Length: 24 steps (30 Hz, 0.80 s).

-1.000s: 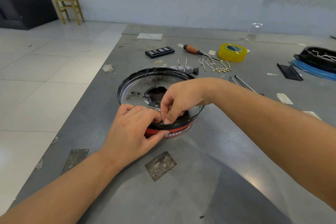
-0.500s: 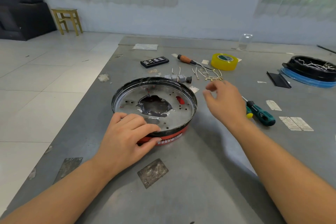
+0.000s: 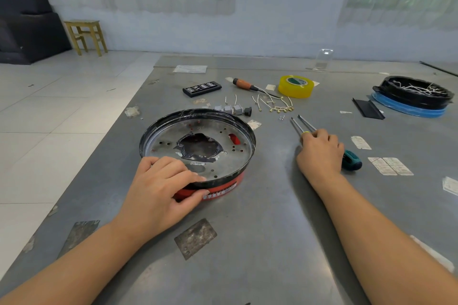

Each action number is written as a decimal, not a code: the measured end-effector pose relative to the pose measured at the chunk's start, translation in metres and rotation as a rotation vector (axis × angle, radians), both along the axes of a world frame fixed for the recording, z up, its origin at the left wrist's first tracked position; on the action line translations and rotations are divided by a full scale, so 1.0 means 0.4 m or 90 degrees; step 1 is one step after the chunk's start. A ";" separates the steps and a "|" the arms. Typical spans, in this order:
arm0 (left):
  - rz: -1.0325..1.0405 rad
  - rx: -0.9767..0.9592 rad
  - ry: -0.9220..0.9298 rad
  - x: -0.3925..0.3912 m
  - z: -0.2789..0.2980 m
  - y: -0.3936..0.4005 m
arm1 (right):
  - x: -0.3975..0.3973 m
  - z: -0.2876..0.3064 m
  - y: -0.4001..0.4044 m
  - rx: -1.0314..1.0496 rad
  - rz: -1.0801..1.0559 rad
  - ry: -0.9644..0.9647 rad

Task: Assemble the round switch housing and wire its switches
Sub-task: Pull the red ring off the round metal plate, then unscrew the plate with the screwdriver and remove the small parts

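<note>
Gripping round housing (image 3: 198, 146), left hand (image 3: 161, 190) beside illegible white label (image 3: 219, 192)

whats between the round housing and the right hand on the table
In the head view, only bare grey table lies between the round housing and the right hand, which is on the screwdrivers.

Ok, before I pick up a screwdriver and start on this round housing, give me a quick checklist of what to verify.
1. Round black-rimmed red housing steadied by the left hand: ok.
2. Right hand on the green-handled screwdrivers: ok; firm grip: cannot tell.
3. Which of the two shafts is held: cannot tell.
4. Grey switches behind the housing, not yet fitted: not ok.
5. White wires loose by the yellow tape roll: ok.
</note>
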<state>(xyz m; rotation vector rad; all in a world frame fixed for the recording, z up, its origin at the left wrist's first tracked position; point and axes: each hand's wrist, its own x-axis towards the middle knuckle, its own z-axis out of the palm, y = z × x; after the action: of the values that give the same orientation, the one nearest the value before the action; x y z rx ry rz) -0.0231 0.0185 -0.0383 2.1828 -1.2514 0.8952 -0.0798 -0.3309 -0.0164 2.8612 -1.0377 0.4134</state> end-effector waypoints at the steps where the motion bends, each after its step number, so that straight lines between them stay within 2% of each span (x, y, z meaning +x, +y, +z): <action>1: -0.002 -0.001 -0.001 0.001 -0.001 0.000 | 0.000 -0.001 0.000 0.006 -0.002 -0.002; 8: -0.003 0.007 -0.003 0.004 -0.001 0.004 | 0.003 -0.008 0.005 0.003 -0.012 -0.026; 12: 0.001 0.019 0.011 -0.001 0.003 0.006 | 0.005 -0.012 0.011 0.048 -0.023 -0.031; 15: 0.001 0.022 0.029 -0.009 0.009 0.007 | 0.005 -0.015 0.020 0.107 -0.011 -0.108; 18: -0.009 0.020 0.048 -0.016 0.019 0.010 | -0.002 -0.006 0.032 0.229 0.099 -0.349; 20: -0.019 0.009 0.075 -0.021 0.028 0.010 | -0.010 0.013 0.061 0.378 0.202 -0.482; 22: -0.031 -0.014 0.108 -0.021 0.034 0.013 | -0.020 0.037 0.102 0.544 0.284 -0.547; 24: -0.038 -0.064 0.151 -0.017 0.035 0.018 | -0.027 0.057 0.129 0.646 0.373 -0.542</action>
<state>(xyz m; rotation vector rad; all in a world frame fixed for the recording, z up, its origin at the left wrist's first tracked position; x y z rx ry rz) -0.0298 0.0257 -0.0245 2.0896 -1.1256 0.6392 -0.0904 -0.2792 0.0063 4.0040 -0.4214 1.6815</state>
